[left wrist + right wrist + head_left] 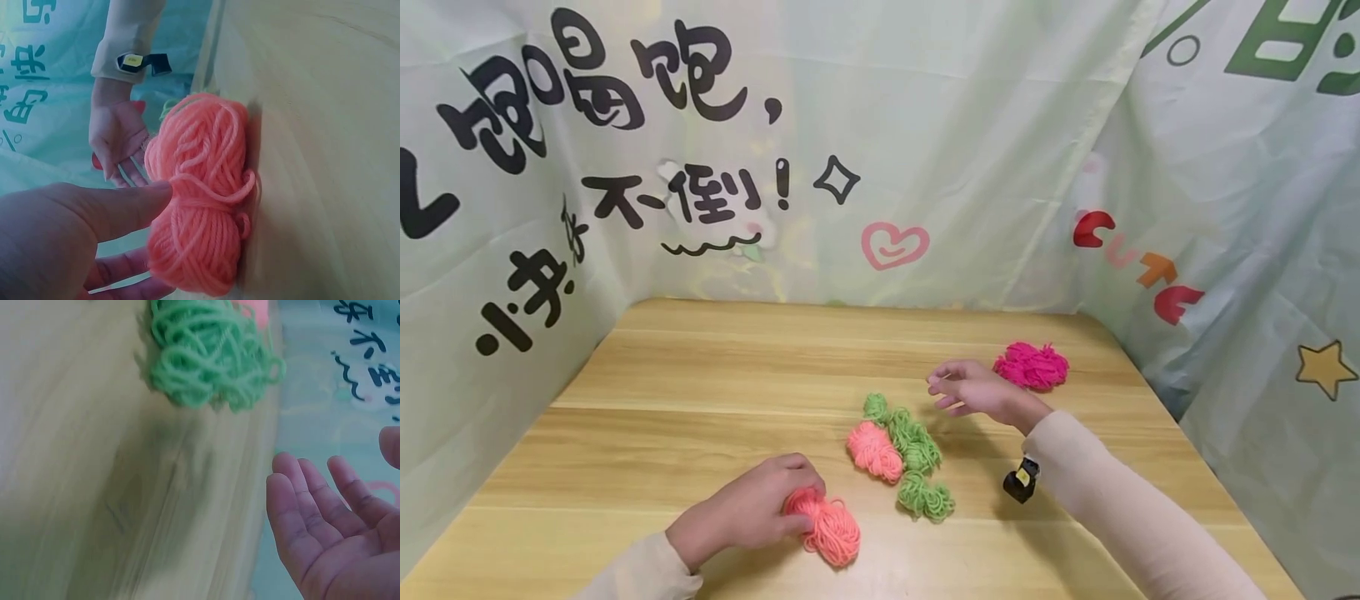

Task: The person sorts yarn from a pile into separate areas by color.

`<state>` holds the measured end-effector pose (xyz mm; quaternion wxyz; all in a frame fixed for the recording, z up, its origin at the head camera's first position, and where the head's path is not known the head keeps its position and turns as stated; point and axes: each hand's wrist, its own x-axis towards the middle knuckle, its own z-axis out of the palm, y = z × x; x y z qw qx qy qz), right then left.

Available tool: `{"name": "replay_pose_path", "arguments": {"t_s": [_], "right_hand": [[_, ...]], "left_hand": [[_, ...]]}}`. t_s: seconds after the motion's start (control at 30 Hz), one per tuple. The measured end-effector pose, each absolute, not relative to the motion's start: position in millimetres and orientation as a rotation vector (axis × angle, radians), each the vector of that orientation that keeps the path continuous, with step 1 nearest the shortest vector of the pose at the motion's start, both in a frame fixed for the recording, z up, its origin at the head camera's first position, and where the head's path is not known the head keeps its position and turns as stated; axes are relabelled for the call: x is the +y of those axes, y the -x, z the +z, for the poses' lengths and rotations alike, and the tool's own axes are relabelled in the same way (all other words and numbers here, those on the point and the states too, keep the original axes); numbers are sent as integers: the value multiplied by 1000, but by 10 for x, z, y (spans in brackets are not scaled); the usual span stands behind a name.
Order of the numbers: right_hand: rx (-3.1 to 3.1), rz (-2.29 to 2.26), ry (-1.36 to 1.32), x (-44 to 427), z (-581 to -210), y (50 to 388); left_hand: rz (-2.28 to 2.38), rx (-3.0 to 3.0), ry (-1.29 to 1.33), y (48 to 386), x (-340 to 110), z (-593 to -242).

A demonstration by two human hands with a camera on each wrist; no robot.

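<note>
coral yarn [835,533] in lh [754,503], rh [981,392] midair

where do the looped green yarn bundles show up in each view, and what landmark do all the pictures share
Head: looped green yarn bundles below the centre, slightly right.
Left wrist: only a few green strands, above left of centre, at the upper left of the coral-pink yarn skein.
Right wrist: green yarn at the top middle, cut off by the frame; which bundle is unclear.
Shared landmark: light wood-grain tabletop.
</note>
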<state>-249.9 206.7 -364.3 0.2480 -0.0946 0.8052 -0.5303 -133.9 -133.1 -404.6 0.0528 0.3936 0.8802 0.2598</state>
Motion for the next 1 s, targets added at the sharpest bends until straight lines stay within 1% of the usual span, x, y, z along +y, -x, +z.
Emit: {"name": "replay_pose_path", "arguments": {"t_s": [0.5,0.77,1.0], "right_hand": [[2202,-1380,402,1754,-3738,2267],[2202,-1318,491,1590,-3793,2154],[2286,-1186,559,1452,-3853,2082]], "left_hand": [[860,2603,-1244,1316,-1162,-4010],[637,2601,-1296,1296,-1118,-4060],[552,2625,-1237,1302,-1089,-4093]]}}
